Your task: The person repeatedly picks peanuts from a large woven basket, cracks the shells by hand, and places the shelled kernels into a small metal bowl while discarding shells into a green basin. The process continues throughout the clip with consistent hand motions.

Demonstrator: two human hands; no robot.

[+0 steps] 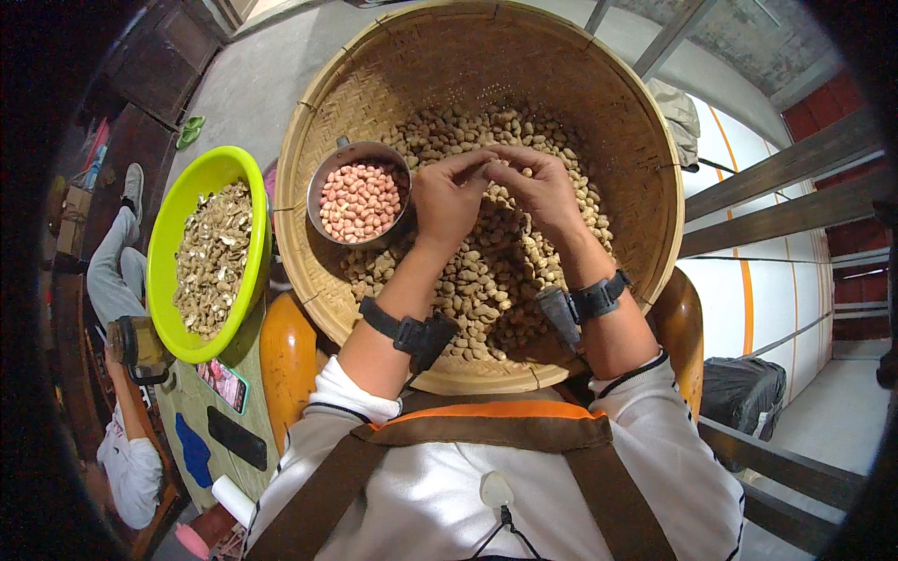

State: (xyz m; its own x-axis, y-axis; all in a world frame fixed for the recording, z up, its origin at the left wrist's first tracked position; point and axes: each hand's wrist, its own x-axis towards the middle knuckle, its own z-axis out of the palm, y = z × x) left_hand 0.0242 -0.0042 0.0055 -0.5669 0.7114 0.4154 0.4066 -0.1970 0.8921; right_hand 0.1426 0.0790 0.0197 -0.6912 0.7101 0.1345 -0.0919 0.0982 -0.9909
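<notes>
My left hand and my right hand meet above the unshelled peanuts, fingertips pinched together. Whatever lies between the fingers is too small and covered to make out. The peanuts are heaped across the floor of a big round woven bamboo basket. Inside it, just left of my left hand, a metal pot holds shelled pink peanuts. Each of my wrists wears a black strap with a small device.
Left of the basket, a lime-green basin holds broken peanut shells. Beside it on a table lie a lit phone, a dark phone and a blue item. Another person sits at far left. Wooden rails stand at right.
</notes>
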